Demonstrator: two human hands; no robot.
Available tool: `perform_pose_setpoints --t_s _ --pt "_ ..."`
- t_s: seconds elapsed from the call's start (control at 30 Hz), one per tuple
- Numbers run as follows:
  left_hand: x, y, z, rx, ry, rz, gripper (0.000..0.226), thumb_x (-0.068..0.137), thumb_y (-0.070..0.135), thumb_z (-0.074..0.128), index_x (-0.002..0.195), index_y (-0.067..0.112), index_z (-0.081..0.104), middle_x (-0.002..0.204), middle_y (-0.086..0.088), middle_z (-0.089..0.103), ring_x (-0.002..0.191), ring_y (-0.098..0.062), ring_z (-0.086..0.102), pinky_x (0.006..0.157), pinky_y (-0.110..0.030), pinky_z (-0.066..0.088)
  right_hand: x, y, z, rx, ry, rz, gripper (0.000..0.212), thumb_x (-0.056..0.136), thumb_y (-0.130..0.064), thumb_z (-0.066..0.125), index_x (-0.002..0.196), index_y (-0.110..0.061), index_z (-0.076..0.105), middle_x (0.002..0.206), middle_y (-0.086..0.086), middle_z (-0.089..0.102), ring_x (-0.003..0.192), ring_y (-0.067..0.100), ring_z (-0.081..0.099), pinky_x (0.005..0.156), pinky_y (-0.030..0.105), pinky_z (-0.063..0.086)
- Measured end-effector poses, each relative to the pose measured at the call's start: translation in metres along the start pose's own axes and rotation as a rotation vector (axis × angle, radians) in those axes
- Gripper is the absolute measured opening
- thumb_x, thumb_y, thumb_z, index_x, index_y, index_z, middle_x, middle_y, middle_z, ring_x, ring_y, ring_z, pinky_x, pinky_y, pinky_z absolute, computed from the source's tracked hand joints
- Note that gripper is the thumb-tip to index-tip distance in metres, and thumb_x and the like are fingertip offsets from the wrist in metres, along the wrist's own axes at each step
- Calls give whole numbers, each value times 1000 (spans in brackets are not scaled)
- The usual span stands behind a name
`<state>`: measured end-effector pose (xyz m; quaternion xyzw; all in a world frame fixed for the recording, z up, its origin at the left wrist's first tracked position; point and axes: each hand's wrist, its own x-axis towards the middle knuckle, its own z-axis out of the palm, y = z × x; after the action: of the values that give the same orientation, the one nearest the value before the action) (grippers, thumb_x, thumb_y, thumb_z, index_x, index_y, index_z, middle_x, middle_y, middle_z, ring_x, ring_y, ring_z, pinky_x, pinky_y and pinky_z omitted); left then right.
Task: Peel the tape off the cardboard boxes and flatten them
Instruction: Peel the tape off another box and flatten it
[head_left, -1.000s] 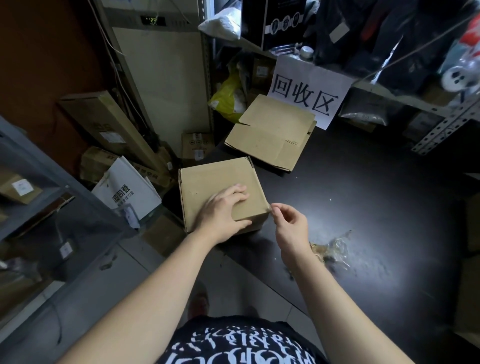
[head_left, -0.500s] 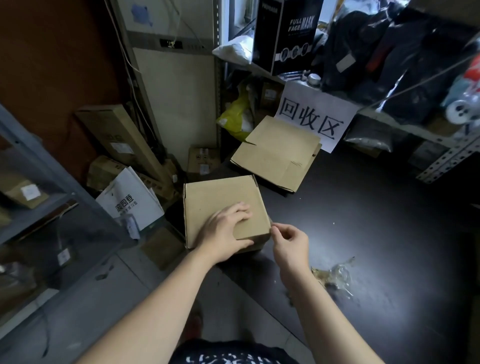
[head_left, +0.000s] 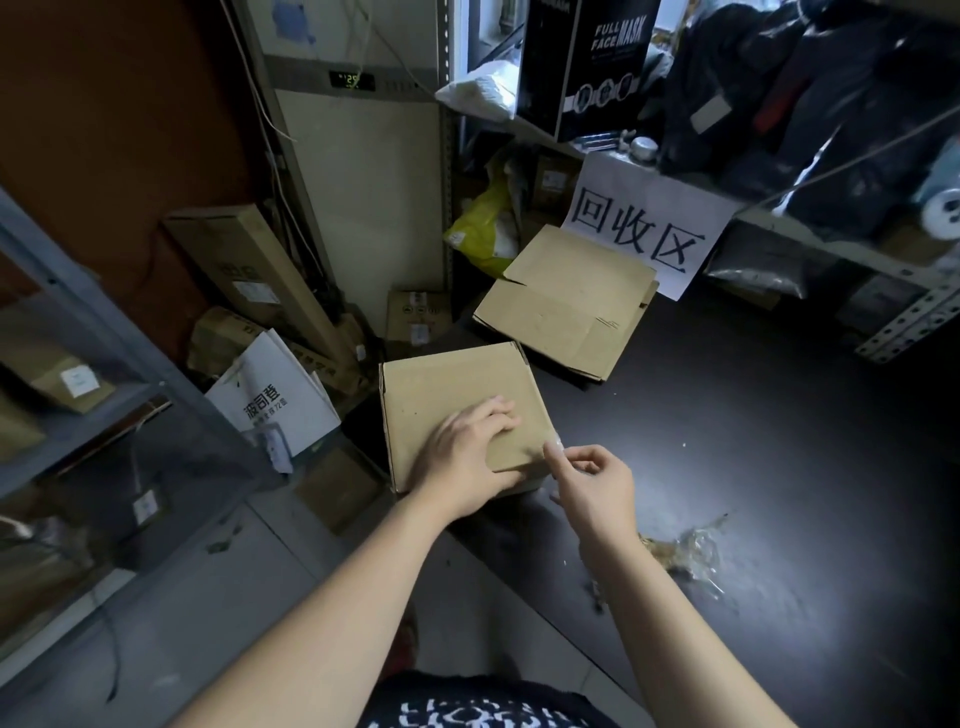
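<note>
Here right hand pinches clear tape on square cardboard box

Frame is running dim overall, corners falling off to dark. Table is reading near-black, only picking up a pale sheen at lower right. Box, forearms and white sign are catching most of the light. Left hand is throwing a soft shadow on the box. Tape pinched by right hand is glinting faintly. Wide-angle lens is bowing the shelf rails at left. Fine detail is smearing slightly throughout.
</note>
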<state>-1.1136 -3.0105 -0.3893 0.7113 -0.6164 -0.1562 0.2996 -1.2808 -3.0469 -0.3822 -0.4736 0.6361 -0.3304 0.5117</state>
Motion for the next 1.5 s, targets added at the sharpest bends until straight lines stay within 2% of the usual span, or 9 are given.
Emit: perform_pose_setpoints --t_s 0.23,0.4,0.6,0.7,0.8,0.93,1.03,1.17,1.5 --pt "1 4 -5 -64 87 -3 62 69 38 89 126 24 69 144 17 54 138 -4 45 114 -32 36 -11 -19 3 -127 115 -153 19 90 -33 75 78 -19 70 77 -7 73 82 12 70 77 38 57" --pt "15 8 -33 -428 303 -86 60 71 14 91 127 13 69 135 11 54 134 -6 48 115 -26 38 -17 -70 14 -74 76 -445 19 94 -22 73 77 -19 65 81 -18 74 77 -2 68 71 28 53" --pt "18 5 -85 -397 375 8 82 85 20 81 150 49 39 148 6 35 138 1 38 112 -13 33 -28 -110 30 194 -172 -578 20 101 -14 66 87 -2 57 102 -2 78 100 14 73 83 28 57" --pt "13 3 -99 -275 328 65 73 88 18 76 146 51 45 164 10 12 151 -7 22 121 -29 29 -33 -112 39 238 -252 -567 18 100 -14 66 89 -1 59 97 -1 77 92 12 71 78 21 53" --pt "14 -5 -102 -85 365 195 34 89 31 72 122 26 68 163 8 32 155 -12 19 120 -44 29 -41 -110 49 220 -273 -557 17 98 -14 68 89 -2 61 93 3 76 86 10 69 77 20 52" --pt "16 -16 -91 -120 364 171 22 88 36 73 100 18 67 136 8 64 142 -4 41 113 -47 35 -42 -101 55 176 -264 -535 21 91 -12 77 82 -3 61 82 4 74 75 11 68 69 21 51" --pt "12 -22 -76 -204 361 184 20 87 28 77 98 16 67 135 7 65 141 -10 44 115 -50 35 -40 -91 55 128 -251 -534 26 90 -12 79 76 -6 59 80 4 73 75 15 70 69 26 53" --pt "9 -25 -72 -220 368 196 27 86 34 75 101 12 67 135 7 64 141 -8 44 115 -47 37 -34 -80 51 119 -195 -509 25 92 -7 76 75 -7 57 105 1 73 100 17 74 80 33 55" --pt "10 -23 -68 -212 365 227 26 77 7 85 91 13 64 130 6 66 136 -10 49 112 -40 41 -31 -66 45 199 -27 -404 22 97 -15 71 79 -16 59 88 3 76 89 24 76 86 47 60"
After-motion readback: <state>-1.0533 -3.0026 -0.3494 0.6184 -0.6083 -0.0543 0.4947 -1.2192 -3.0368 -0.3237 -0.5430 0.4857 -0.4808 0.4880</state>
